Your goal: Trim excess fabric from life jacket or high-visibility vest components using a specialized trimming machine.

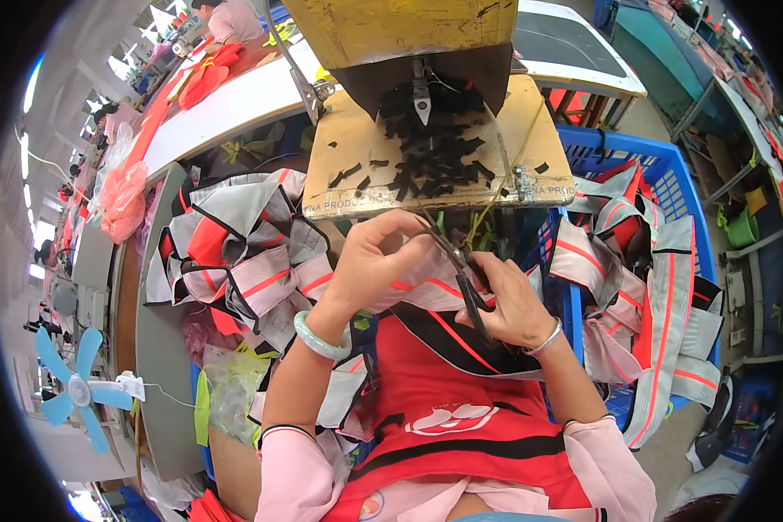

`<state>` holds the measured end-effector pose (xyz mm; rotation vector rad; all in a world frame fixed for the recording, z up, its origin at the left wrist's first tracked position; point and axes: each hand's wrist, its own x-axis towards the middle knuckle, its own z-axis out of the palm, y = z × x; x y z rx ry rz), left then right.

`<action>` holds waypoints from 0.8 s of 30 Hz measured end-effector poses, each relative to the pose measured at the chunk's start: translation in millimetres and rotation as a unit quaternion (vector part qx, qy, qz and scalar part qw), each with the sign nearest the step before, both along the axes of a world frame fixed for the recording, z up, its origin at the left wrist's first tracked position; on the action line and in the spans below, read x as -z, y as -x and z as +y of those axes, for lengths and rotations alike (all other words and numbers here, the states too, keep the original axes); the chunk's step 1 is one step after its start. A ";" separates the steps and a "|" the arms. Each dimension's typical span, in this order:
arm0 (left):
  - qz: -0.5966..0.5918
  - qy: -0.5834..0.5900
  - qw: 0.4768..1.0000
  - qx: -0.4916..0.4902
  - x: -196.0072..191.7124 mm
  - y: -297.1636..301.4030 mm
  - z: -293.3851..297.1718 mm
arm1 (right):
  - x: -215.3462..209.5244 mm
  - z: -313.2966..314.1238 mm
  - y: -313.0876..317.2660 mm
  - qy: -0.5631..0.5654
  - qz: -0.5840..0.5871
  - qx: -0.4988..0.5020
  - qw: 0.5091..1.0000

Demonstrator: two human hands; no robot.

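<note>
In my right hand (511, 300) is a pair of black-handled scissors (463, 277), its handles around my fingers and its blades angled up toward the left. My left hand (383, 261) is curled with thumb and forefinger pressed together, close beside the blade tips. What those fingertips pinch is too small to make out. Below both hands a grey strap (439, 294) with a bright orange-red stripe crosses my lap, its black side (461, 339) turned up at the right. A red apron (413, 361) lies under it.
Just ahead stands a yellow machine (400, 35) with a worktable (344, 148) strewn with black scraps (435, 157). Grey striped straps (235, 248) are heaped at left; more straps (665, 287) overflow a blue basket (683, 170) at right. A blue-bladed fan (80, 390) is at far left.
</note>
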<state>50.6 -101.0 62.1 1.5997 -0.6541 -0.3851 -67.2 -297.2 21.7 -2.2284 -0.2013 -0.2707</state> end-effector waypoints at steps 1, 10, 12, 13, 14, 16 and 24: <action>0.000 0.000 1.000 0.000 -0.4 0.5 -1.8 | -1.7 -2.0 -1.6 0.005 0.011 0.009 1.000; 0.009 -0.023 1.000 0.003 -3.7 -24.5 -11.5 | 10.3 -12.9 -6.6 -0.041 0.014 0.090 0.995; -0.016 -0.031 0.999 -0.012 -2.6 -37.8 -12.3 | 14.2 -23.4 -14.0 -0.057 -0.003 0.111 0.992; -0.018 -0.032 0.999 -0.011 -3.8 -45.3 -13.0 | 17.1 -32.1 -20.4 -0.061 0.010 0.131 0.989; -0.020 -0.036 0.999 -0.027 -7.4 -52.6 -14.1 | 15.3 -43.4 -26.5 -0.040 0.016 0.156 0.987; -0.053 -0.072 0.995 -0.042 -11.6 -72.8 -15.0 | 8.5 -66.7 -39.8 0.038 0.033 0.209 0.977; -0.130 -0.129 0.981 -0.060 -19.0 -129.7 -30.3 | 12.2 -143.7 -93.6 0.234 0.023 0.301 0.924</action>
